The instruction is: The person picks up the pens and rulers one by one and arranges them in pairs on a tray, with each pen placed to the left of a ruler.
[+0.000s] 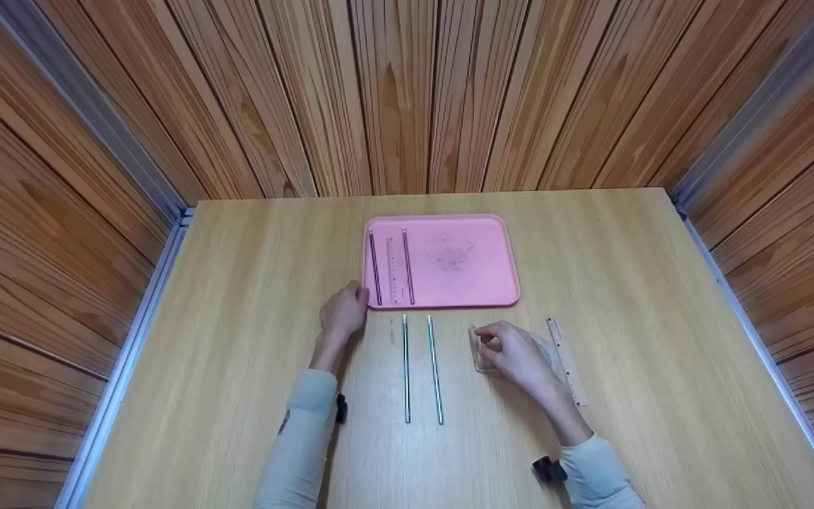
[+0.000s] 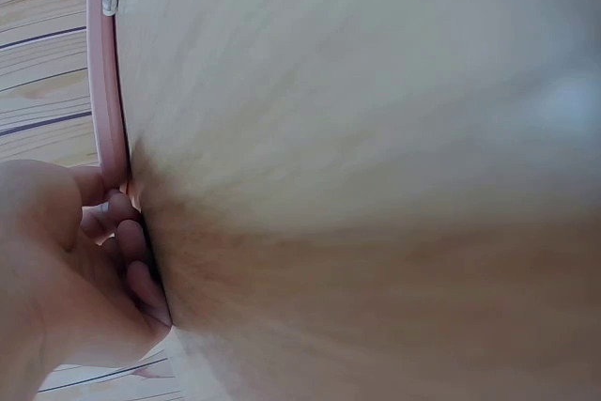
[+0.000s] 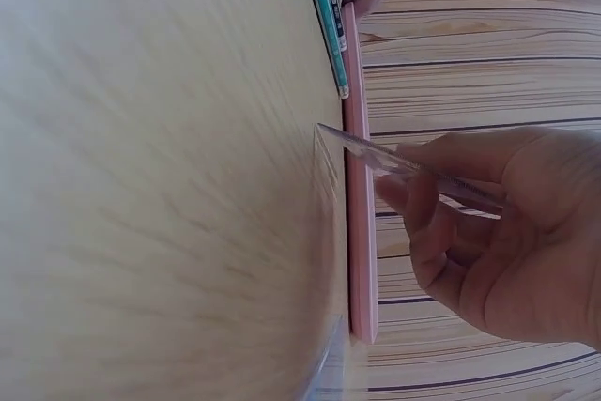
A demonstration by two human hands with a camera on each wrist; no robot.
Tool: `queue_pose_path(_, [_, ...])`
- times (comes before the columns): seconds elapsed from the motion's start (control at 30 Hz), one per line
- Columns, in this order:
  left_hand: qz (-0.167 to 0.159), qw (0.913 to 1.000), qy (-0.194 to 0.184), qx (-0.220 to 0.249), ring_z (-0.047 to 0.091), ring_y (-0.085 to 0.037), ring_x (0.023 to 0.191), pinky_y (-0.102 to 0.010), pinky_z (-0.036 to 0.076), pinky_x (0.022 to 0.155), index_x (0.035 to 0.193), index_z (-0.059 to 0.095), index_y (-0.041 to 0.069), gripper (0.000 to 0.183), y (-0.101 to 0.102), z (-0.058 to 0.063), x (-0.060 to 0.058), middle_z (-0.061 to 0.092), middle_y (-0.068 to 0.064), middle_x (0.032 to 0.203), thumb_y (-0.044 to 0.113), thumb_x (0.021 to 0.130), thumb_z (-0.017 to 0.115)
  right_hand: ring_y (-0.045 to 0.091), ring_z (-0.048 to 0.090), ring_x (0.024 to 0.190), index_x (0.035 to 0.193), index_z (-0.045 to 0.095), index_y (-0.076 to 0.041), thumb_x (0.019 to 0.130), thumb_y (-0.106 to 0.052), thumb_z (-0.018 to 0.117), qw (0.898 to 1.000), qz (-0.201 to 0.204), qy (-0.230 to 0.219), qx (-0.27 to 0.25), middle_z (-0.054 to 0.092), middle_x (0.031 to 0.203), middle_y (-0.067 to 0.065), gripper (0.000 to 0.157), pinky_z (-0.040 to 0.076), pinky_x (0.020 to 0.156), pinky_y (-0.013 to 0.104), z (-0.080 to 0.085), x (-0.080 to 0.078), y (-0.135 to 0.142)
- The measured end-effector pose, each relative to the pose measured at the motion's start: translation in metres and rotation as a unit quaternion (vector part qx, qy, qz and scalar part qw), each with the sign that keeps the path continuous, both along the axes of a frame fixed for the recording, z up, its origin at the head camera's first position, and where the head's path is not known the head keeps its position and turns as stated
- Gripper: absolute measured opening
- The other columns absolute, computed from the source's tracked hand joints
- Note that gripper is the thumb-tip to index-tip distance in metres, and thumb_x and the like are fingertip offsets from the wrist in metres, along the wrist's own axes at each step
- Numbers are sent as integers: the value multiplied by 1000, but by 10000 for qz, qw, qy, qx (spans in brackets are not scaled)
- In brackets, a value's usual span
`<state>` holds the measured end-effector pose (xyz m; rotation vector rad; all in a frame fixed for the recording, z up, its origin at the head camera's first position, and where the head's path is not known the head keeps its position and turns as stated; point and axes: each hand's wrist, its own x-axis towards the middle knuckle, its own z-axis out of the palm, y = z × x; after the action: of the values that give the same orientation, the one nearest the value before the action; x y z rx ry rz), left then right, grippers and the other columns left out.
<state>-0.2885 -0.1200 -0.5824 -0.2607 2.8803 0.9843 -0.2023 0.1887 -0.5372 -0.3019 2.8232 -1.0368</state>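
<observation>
My left hand [image 1: 343,311] is at the near left corner of the pink tray [image 1: 449,301], its thumb and curled fingers gripping the rim. In the left wrist view the thumb lies on the rim and the fingers bend close to the tabletop. Toward the right, my right hand [image 1: 516,353] pinches a clear plastic piece with scale marks [image 3: 460,192] between thumb and fingers. One corner of that piece is tilted down to the table; the palm hides its full shape. Two teal pencils [image 1: 407,375] lie side by side between the hands, eraser ends toward the tray.
On the tray's left side lie a dark pencil [image 1: 375,268], a clear ruler [image 1: 391,272] and a reddish-dark pencil [image 1: 408,268]. A dark print marks the tray's middle. Another clear ruler [image 1: 568,364] lies right of my right hand. Wood-patterned walls [image 1: 400,99] enclose the table.
</observation>
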Motion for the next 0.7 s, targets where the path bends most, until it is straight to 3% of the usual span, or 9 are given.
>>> queue_pose_path(0.3, [-39, 9999, -25, -102, 43, -20, 66, -33, 30, 61, 100, 60, 11, 30, 0, 0, 0, 44, -2, 74, 33, 106, 41, 12, 60, 77, 115, 70, -5, 87, -3, 72, 9996, -90, 244, -131, 61, 91, 4, 29, 49, 69, 27, 1, -5, -3])
queue_pose_path(0.5, [-49, 9998, -15, -169, 45, -22, 68, -33, 31, 62, 104, 61, 10, 31, 1, 1, 1, 46, -3, 75, 33, 106, 41, 12, 59, 77, 122, 66, -1, 86, 0, 72, 9978, -182, 527, -368, 61, 100, 8, 37, 48, 66, 22, 1, -6, -5])
queue_pose_path(0.7, [-41, 9996, 126, -256, 46, -21, 66, -32, 31, 59, 107, 64, 8, 32, 0, 2, 1, 47, -2, 73, 32, 106, 43, 12, 55, 74, 124, 64, 3, 78, 11, 70, 9939, -103, 865, -681, 60, 104, 12, 48, 46, 65, 21, -1, -7, -8])
